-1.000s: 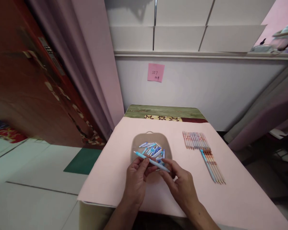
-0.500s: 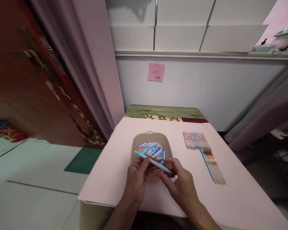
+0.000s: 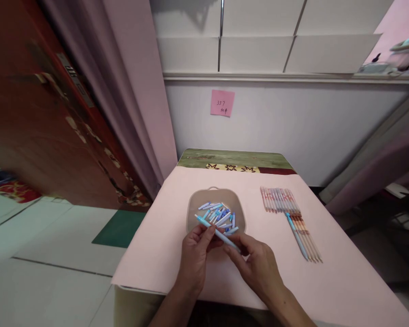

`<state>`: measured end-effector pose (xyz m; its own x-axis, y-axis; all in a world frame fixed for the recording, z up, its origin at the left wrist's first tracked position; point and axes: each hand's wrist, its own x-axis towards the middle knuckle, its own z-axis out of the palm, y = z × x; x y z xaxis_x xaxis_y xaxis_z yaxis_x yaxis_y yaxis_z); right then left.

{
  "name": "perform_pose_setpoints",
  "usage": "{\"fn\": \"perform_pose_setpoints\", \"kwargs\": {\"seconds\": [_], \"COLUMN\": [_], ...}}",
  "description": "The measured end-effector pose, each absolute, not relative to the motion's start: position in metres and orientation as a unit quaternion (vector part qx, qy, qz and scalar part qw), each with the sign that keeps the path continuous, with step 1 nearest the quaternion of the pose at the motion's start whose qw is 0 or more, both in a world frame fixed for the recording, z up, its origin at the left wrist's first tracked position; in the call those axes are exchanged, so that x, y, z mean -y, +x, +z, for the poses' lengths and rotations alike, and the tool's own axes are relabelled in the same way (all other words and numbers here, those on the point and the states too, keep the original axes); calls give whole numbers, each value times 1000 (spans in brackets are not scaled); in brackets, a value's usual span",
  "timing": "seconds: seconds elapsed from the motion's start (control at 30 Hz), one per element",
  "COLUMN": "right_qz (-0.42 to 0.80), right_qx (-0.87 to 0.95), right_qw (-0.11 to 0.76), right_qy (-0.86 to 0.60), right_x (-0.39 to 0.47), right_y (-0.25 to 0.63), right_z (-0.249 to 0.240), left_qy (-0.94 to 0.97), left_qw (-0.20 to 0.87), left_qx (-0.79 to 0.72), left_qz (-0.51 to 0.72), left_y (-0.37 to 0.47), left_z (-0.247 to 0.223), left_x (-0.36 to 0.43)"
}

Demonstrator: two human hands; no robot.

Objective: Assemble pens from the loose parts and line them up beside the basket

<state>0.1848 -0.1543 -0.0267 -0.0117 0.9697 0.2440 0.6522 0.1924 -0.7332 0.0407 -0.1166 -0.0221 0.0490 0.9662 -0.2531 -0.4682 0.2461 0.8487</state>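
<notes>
A light blue pen (image 3: 219, 233) is held slantwise over the near edge of a beige tray (image 3: 192, 204). My left hand (image 3: 198, 247) pinches its middle between thumb and fingers. Around its lower right end, my right hand (image 3: 254, 259) is closed, with thumb and index finger at the tip. Inside the tray lie several blue, purple and white pen parts (image 3: 221, 215). On the right of the table, one blue pen (image 3: 297, 237) lies beside several brown-topped pens (image 3: 308, 240), below a row of pinkish pens (image 3: 279, 200).
The table's pink cover (image 3: 157, 254) leaves a green patterned strip (image 3: 231, 157) showing at the back. A pink note (image 3: 222, 103) is stuck on the wall behind. A purple curtain (image 3: 132, 81) and a reddish-brown door (image 3: 30, 113) stand to the left.
My right fingers have closed in round the pen's lower right end, whose thin point no longer shows. The pen has shifted slightly, and more of a blue part in the tray is visible.
</notes>
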Motion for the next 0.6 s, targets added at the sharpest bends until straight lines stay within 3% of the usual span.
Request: {"fn": "perform_pose_setpoints", "kwargs": {"seconds": [0.13,0.3,0.5,0.6], "right_qz": [228,342,346,369], "right_qx": [677,647,622,568], "right_qw": [370,380,399,440], "right_qy": [-594,-566,-579,-590], "right_x": [157,161,157,154], "right_y": [185,184,193,206], "right_z": [-31,-34,-41,-51], "left_qy": [306,329,390,461], "left_qw": [659,648,640,553], "left_qx": [-454,-469,-469,-487], "left_qz": [516,502,467,494], "left_y": [39,41,45,34], "left_z": [-31,-37,-33,-29], "left_x": [121,126,115,86]}}
